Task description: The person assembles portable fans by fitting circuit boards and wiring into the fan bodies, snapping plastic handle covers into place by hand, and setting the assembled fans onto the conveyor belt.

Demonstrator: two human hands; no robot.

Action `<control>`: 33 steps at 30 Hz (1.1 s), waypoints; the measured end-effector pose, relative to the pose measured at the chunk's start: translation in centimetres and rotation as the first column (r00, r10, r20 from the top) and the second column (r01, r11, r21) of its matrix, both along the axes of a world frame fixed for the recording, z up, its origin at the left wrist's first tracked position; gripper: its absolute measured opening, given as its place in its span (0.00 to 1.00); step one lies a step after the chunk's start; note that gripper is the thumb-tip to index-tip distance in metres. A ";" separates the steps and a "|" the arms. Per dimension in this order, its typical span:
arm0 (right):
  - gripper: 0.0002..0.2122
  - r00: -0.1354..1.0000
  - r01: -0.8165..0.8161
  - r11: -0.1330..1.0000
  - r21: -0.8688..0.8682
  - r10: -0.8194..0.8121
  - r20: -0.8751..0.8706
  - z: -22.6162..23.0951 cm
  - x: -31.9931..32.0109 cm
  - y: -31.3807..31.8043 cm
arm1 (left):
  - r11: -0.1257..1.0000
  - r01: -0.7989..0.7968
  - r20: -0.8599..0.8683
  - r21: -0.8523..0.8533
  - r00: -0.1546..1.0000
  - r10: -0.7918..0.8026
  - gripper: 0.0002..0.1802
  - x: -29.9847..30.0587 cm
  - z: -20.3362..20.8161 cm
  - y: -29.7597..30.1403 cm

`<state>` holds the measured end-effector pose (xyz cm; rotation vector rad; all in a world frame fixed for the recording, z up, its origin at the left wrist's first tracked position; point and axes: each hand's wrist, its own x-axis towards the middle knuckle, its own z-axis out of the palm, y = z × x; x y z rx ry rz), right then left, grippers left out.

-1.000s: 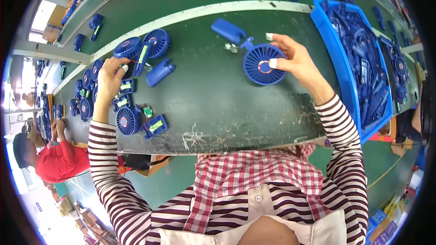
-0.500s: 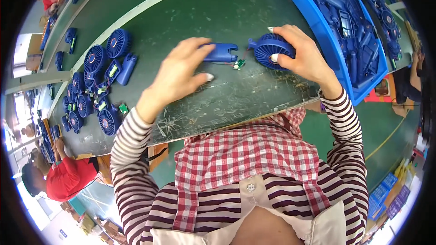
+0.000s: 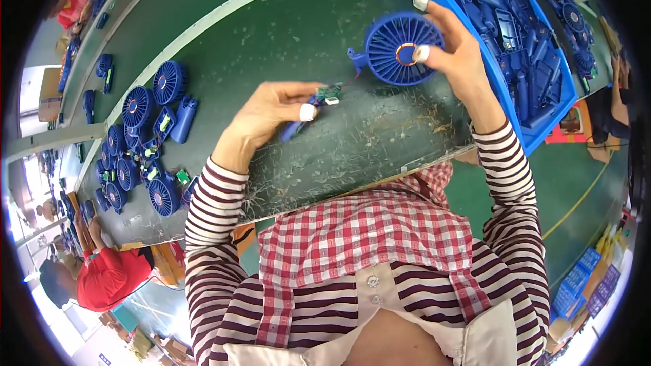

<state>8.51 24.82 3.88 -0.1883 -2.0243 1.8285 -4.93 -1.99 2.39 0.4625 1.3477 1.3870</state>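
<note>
My right hand (image 3: 460,59) grips the rim of a round blue fan head (image 3: 388,42), thumb on its front by the orange-ringed centre. Its slatted face is turned up, with a small hinge lug at its left. In my left hand (image 3: 266,114), a blue plastic handle housing (image 3: 293,129) is pinched between thumb and fingers, mostly hidden by them. A small green circuit board (image 3: 329,93) sits at the left fingertips; whether it is pinched too, I cannot tell. A thin red wire (image 3: 351,83) runs from around the board toward the fan head.
A cluster of blue fans (image 3: 139,107) with handles and circuit boards lies on the green table (image 3: 271,41) at left. To the right stands a blue bin (image 3: 505,88) heaped with blue plastic housings. A person in red (image 3: 115,274) sits at lower left.
My left hand has picked up the handle housing and turned it, bringing the circuit board up by the fingertips. My right hand has raised the fan head and turned its face upward.
</note>
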 end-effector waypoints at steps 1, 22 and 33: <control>0.33 1.000 -0.011 1.000 0.002 0.011 -0.004 0.2 -0.7 -0.2 | 0.999 0.010 0.193 0.043 0.981 -0.018 0.33 -0.1 -1.4 -1.1; 0.11 0.957 -0.001 0.957 -0.291 0.085 0.276 0.2 -7.2 -7.0 | 0.889 -0.458 0.290 -0.013 0.849 0.441 0.14 6.6 -1.4 -0.4; 0.12 0.947 -0.140 0.986 -0.094 0.161 0.276 -1.9 -8.0 -7.7 | 0.903 -0.429 0.102 0.022 0.900 0.425 0.10 7.0 0.2 0.8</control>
